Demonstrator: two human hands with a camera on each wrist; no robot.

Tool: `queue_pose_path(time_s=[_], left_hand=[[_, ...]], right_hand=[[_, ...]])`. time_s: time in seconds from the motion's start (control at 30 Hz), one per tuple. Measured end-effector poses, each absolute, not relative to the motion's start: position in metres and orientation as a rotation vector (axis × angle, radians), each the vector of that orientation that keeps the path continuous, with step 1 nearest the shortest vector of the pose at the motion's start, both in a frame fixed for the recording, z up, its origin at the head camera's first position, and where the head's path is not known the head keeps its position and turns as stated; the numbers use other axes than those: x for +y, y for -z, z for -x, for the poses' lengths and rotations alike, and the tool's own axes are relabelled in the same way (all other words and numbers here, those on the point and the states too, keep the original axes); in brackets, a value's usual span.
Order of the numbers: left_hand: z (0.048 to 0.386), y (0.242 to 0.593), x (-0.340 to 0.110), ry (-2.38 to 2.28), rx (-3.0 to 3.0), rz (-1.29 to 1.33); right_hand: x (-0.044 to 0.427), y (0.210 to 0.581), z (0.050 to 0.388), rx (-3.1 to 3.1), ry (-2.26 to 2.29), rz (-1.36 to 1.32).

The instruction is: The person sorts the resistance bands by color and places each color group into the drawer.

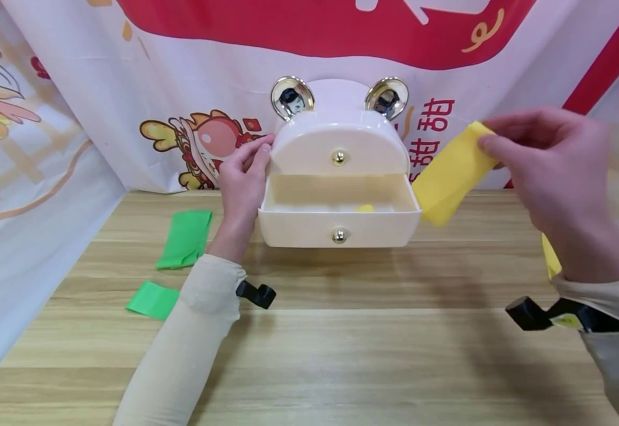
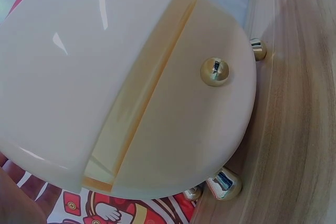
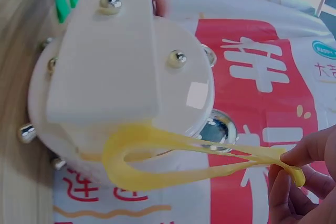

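A white drawer box [image 1: 336, 106] with gold knobs and two round shiny eyes stands on the table. Its lower drawer [image 1: 304, 229] is pulled out, and a bit of yellow shows inside. My left hand [image 1: 244, 183] rests against the box's left side, and its fingers [image 2: 29, 190] show at the edge in the left wrist view. Beside the drawer's right corner, my right hand [image 1: 560, 171] pinches one end of a yellow loop band [image 1: 453, 174]. In the right wrist view the band hangs as a loop next to the box, partly in front of it.
Two green bands, a larger one [image 1: 184, 239] and a smaller one [image 1: 152, 300], lie on the wooden table [image 1: 341, 355] at the left. Another yellow piece [image 1: 550, 257] is partly hidden behind the right wrist. A printed cloth [image 1: 208, 65] hangs close behind the box.
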State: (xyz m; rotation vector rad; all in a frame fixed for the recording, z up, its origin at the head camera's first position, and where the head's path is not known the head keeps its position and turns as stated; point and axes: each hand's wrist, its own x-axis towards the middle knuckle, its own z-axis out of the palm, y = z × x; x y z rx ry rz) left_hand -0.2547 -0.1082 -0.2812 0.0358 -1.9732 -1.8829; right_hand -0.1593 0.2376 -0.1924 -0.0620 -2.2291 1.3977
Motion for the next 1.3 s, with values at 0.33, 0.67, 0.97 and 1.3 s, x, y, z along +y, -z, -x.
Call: queue_pose_path(time_s=[0.33,0.67,0.97,1.3], left_hand=[[0.255,0.281,-0.111,1.892,-1.972,-0.046],[0.255,0.281,-0.111,1.894,-1.967,-0.045],[0.255,0.281,-0.109,1.907,-1.958,-0.034],[0.257,0.282,-0.108,1.879,-1.944,-0.008]], right_hand=[[0.216,0.161,0.165,-2.104,-1.566,-0.044],[0.189,0.159,0.169,-2.028,-1.805,-0.131],[0.179,0.181,0.173,-2.246,-1.516,-0.044],[0.173,0.208,0.176,-2.332,-1.339,0.066]])
